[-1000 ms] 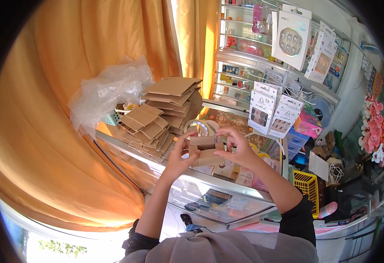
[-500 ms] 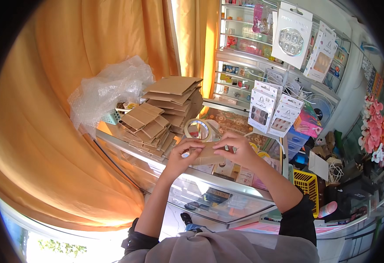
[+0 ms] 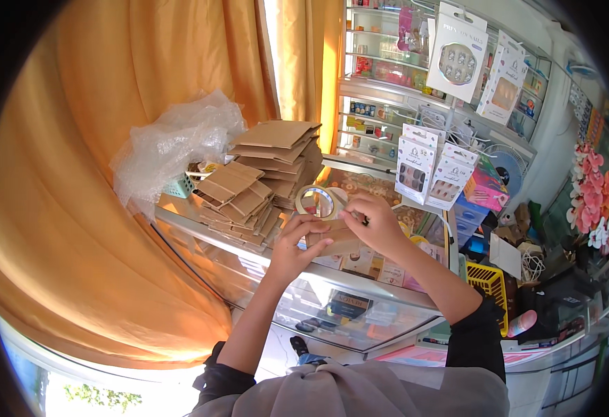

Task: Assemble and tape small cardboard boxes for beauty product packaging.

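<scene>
A small brown cardboard box (image 3: 339,240) is held up over the glass counter. My left hand (image 3: 296,244) grips its left end, thumb in front and fingers over the top. Curled fingers of my right hand (image 3: 370,221) are at the box's upper right edge; what they pinch, if anything, is too small to make out. Just behind the hands stands a roll of tape (image 3: 302,201). Left of it lie a pile of smaller folded cardboard pieces (image 3: 231,187) and a taller stack of flat cardboard boxes (image 3: 277,135).
Bubble wrap (image 3: 172,135) bulges over a pale green basket (image 3: 179,186) at the counter's left end. Nail packs (image 3: 416,163) hang on a stand at right, near a fan (image 3: 506,167). A yellow basket (image 3: 486,281) sits beside my right forearm. An orange curtain (image 3: 110,208) borders the left.
The box has tilted so more of its side faces me. My right hand has shifted up and its fingers have curled in; my left hand has wrapped further round the box.
</scene>
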### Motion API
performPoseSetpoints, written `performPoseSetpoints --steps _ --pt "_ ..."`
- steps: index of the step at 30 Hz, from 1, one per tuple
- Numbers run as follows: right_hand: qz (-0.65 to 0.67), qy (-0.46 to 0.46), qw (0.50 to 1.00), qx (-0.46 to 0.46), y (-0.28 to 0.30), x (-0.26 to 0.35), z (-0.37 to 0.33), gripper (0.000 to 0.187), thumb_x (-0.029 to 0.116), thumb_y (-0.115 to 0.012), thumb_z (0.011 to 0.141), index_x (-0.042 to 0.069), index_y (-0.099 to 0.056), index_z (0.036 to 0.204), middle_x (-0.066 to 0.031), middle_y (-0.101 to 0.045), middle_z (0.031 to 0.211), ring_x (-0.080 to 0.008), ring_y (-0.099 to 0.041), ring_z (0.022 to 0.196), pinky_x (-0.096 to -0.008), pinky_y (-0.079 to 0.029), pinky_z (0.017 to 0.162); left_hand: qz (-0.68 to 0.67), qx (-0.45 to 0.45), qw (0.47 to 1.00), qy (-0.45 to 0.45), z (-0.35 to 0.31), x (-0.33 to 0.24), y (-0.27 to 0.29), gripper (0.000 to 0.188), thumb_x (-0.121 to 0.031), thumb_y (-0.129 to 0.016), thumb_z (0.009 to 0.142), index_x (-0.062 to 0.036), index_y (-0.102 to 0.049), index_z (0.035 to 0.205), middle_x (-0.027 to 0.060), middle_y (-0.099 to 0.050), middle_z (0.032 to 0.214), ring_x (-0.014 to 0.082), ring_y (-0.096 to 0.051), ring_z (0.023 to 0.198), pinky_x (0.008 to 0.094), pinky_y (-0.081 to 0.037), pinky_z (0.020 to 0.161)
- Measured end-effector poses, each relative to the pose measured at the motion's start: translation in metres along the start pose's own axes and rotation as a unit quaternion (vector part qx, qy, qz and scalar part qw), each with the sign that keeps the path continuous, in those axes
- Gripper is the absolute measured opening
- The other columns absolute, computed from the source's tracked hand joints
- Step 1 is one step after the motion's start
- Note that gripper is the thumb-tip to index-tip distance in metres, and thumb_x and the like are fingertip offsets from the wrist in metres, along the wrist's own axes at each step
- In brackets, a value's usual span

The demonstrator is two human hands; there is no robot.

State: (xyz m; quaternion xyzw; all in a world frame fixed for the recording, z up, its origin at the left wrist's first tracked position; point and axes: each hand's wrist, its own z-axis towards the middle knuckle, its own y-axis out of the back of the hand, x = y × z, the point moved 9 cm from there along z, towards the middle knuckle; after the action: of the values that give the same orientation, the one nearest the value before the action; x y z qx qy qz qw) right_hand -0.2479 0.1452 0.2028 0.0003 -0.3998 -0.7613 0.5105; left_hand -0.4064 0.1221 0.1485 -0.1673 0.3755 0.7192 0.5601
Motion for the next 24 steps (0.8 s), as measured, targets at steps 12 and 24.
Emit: performPoseSetpoints --steps 12,24 --pt "-0.123 -0.247 0.928 0.248 -0.102 -0.067 0.056 0.040 0.046 -0.072 0.075 0.006 -0.075 0.082 -0.0163 -0.070 0.078 -0.0324 -0.069 0.073 -0.0398 -0.054 0.069 0.027 -0.012 0.999 -0.019 -0.002 0.006 -0.001 0.025 -0.009 -0.076 0.080 -0.0009 -0.070 0.102 0.0115 -0.060 0.108 0.0242 -0.060 0.103 0.0332 -0.048 0.091" --pt "0.119 -0.273 0.945 0.135 -0.058 -0.084 0.047 0.032 0.034 -0.069 0.087 0.003 -0.076 0.086 -0.0084 -0.065 0.066 -0.0110 -0.057 0.056 -0.0290 -0.046 0.055 0.005 -0.027 1.000 -0.002 -0.001 0.003 -0.001 0.025 -0.019 -0.079 0.079 -0.0071 -0.073 0.101 0.0092 -0.062 0.103 0.0263 -0.061 0.101 0.0354 -0.048 0.089"
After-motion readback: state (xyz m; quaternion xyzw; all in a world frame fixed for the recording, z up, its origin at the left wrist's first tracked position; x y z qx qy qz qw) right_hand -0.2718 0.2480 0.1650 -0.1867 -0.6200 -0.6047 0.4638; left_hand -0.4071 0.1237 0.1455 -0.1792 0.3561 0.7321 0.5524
